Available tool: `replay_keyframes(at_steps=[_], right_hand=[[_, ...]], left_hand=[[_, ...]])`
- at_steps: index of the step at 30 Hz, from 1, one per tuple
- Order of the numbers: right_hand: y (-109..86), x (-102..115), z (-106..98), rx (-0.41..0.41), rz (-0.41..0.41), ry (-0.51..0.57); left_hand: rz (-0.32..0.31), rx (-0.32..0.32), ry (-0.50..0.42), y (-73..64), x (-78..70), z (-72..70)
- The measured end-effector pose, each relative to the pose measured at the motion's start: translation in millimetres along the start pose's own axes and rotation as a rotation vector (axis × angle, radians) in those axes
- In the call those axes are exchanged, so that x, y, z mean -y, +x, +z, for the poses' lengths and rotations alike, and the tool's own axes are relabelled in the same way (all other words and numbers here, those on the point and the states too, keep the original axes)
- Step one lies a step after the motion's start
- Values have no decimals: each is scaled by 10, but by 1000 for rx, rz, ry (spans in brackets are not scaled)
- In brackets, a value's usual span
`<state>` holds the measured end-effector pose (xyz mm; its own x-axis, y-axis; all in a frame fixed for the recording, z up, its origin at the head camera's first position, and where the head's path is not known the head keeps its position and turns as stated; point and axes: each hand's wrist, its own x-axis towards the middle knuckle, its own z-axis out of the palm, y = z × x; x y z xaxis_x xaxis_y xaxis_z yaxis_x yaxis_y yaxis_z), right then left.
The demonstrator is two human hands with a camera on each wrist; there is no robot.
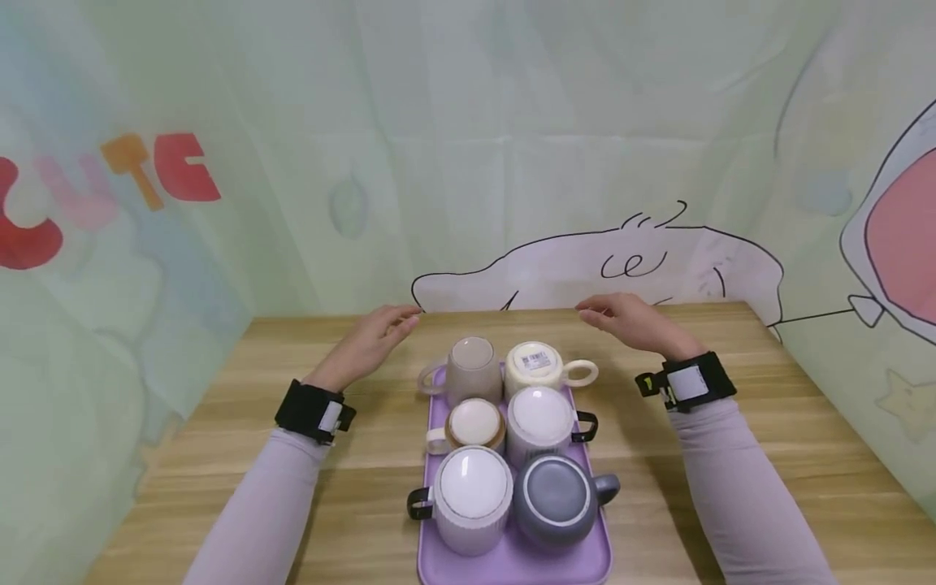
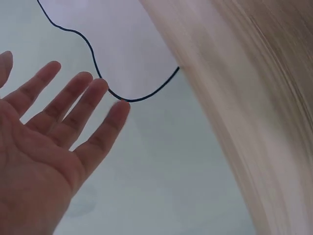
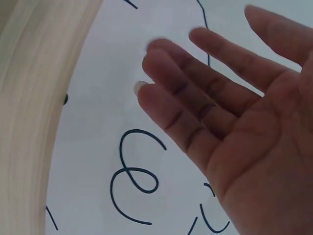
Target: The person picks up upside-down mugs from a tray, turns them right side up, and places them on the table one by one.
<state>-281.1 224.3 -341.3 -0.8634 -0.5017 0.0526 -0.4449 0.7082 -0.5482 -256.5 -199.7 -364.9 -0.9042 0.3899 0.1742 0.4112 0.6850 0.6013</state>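
1. Wooden table (image 1: 768, 422), cartoon curtain behind.
2. Lilac tray (image 1: 512, 561) at its middle, six mugs upside down in pairs.
3. Tray's long axis runs away from the person.
4. Left hand (image 1: 369, 341) and right hand (image 1: 632, 321) hover beyond the tray, fingers straight, holding nothing.

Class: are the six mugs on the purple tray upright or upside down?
Upside down: the mugs on the tray show flat bases on top; one bears a sticker.

I count six mugs (image 1: 474, 371) (all upside down) on one purple tray (image 1: 585, 561), one bench (image 1: 768, 455), and my two hands (image 1: 369, 345).
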Motion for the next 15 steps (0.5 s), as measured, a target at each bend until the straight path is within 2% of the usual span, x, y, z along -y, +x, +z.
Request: replay_keyframes(at_steps=[7, 15], right_hand=[[-44, 109, 20, 126, -29, -33], [-33, 185, 57, 288, -74, -45]], left_hand=[[54, -26, -16, -63, -135, 29], [167, -45, 18, -32, -417, 45]])
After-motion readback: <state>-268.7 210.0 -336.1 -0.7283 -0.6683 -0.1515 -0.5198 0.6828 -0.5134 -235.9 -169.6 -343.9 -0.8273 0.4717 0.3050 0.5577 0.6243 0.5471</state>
